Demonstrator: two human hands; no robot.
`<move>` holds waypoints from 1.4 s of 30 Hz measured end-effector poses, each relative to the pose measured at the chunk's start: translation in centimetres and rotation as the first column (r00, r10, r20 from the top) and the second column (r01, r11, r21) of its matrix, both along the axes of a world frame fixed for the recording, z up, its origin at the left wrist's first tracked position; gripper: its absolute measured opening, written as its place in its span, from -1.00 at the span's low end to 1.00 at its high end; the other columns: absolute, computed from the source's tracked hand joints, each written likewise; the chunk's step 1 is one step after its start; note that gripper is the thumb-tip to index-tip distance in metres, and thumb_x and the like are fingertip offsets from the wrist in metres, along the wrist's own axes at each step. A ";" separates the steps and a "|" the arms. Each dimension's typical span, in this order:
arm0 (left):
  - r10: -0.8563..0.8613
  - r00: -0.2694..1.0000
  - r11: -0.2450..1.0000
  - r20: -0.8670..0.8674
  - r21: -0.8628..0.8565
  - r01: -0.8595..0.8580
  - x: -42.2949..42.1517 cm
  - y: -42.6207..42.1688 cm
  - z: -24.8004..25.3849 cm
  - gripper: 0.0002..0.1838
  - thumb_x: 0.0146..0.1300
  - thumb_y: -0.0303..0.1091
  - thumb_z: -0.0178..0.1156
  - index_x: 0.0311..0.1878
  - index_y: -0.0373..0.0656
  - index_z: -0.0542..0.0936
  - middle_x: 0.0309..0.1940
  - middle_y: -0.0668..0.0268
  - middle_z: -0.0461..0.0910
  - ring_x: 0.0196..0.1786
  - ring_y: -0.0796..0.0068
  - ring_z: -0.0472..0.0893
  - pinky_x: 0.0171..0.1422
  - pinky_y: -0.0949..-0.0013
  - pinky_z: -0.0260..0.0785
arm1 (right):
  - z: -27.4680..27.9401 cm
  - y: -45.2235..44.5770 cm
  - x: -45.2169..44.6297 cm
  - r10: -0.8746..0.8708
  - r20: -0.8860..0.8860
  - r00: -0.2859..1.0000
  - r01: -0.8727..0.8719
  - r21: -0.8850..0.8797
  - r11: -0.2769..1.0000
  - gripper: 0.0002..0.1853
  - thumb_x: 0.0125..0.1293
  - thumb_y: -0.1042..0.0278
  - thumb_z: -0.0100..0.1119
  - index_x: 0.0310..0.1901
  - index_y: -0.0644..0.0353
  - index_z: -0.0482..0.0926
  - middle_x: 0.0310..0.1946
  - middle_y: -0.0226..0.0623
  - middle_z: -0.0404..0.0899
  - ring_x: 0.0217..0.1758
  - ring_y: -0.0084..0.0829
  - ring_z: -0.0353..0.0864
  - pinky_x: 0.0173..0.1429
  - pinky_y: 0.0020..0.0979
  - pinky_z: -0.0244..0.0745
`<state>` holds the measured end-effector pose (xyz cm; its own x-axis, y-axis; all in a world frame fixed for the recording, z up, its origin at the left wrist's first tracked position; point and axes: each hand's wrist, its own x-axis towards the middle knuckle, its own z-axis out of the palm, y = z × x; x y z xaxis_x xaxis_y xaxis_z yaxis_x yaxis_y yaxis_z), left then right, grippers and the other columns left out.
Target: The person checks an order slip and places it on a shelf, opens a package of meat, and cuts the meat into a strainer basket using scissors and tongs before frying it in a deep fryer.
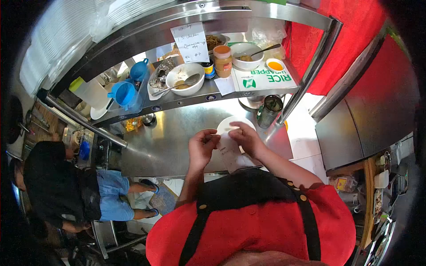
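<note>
- I stand near and see the person's 2 hands close together above the steel worktop [164,148]; between them is a small paper slip [227,156], in front of a white plate [225,122].
- The left hand [204,147] has its fingers curled, with only a narrow opening. The right hand [246,138] has bent fingers, with its thumb side near the slip. Which hand pinches the paper, or if both do, I cannot tell.
- The step in hand, as I judge it, is the handling of this slip. The next move calls for a light grip and steady fingers, because the paper looks thin and may bend or tear.
- On the slip there is faint handwriting, but it is too small for me to read.
- On the order note [190,43] at the shelf [191,103], I can read "S. chicken", then, less surely, "sunny" and "egg", and "#7" at the bottom.
- The white box [266,84] shows "RICE WRAPPER" in green letters, upside down from here, beside a green logo.
- The brown jar [222,65] has a label, but its brand is not clear.
</note>
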<state>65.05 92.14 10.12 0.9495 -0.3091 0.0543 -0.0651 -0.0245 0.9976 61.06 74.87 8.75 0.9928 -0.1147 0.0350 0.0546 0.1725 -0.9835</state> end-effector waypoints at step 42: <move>-0.996 0.084 0.062 -0.023 0.483 0.874 -22.1 -40.1 -3.2 -0.60 0.19 -0.24 0.16 0.04 -0.27 0.45 -0.04 0.09 0.52 0.00 0.20 0.54 0.10 0.26 0.37 | -37.3 -17.0 -68.6 -0.515 -0.852 0.090 -0.066 -0.521 0.851 -0.75 0.14 0.23 0.02 -0.39 0.24 0.58 -0.40 -0.04 0.61 -0.32 -0.22 0.63 -0.19 -0.23 0.52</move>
<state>42.98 51.99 6.93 -0.2167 -0.9684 -0.1232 -0.5051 0.0032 0.8631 -7.58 57.86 -28.53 0.1312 -0.6055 -0.7849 -0.9839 0.0176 -0.1780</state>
